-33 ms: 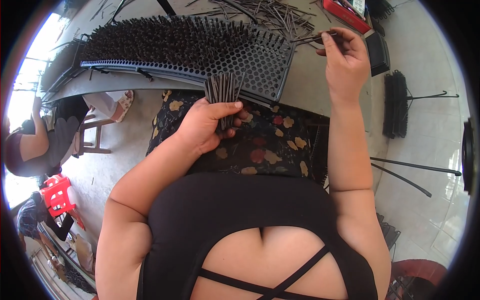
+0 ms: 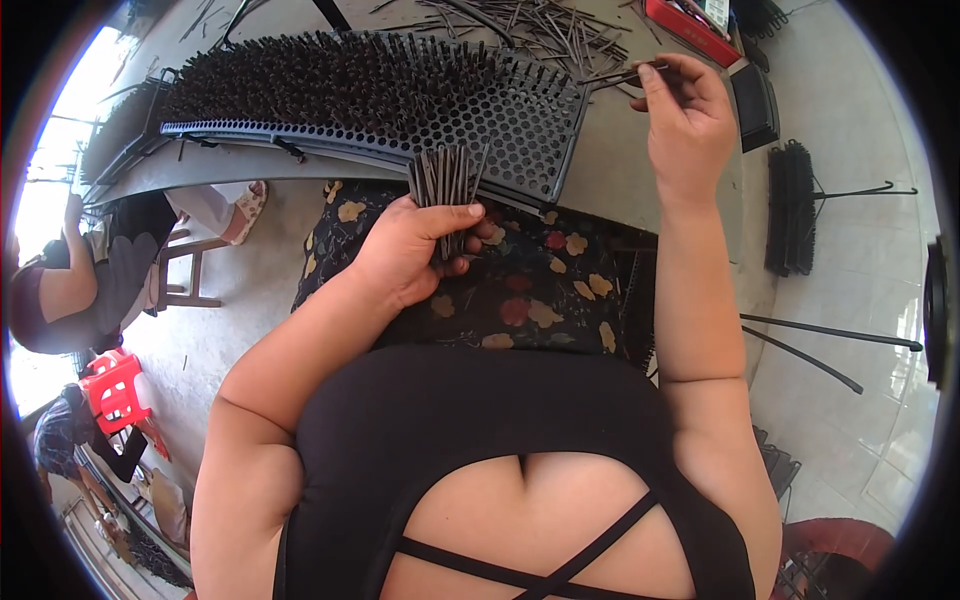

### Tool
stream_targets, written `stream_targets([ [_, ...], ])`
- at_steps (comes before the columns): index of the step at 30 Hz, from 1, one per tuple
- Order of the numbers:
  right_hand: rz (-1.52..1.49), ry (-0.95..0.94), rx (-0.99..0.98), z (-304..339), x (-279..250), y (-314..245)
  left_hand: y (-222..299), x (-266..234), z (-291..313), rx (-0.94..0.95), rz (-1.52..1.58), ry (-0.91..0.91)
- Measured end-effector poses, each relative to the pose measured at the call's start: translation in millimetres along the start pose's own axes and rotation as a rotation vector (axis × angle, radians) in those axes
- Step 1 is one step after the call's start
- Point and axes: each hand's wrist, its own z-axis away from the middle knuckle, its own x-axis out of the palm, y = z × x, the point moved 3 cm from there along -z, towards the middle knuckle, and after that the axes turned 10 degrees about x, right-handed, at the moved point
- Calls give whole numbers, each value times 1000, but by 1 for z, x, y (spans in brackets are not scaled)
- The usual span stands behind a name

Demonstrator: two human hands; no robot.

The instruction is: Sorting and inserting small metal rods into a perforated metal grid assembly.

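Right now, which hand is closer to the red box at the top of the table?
Right. The right hand, pinching thin dark sticks, is just beside the red box. The left hand is farther away, gripping a bundle of sticks over the lap.

Dark grey sticks (image 2: 445, 180) stand before the blue-grey perforated board (image 2: 520, 130) on the grey table (image 2: 620, 150). Below the board, a black cloth (image 2: 530, 290) bears red and yellow flowers.
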Motion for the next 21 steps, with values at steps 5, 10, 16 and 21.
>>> stream_targets([
  [5,326,-48,-165,-6,5,-6,0,0,0,14,3,-9],
  [10,538,-180,-241,-3,23,-31,-1,-4,0,11,-19,-18],
  [16,662,-360,-270,-14,28,-38,0,-1,1,8,-17,25],
  [21,785,-463,-290,-23,29,-21,0,-1,1,13,-32,24],
])
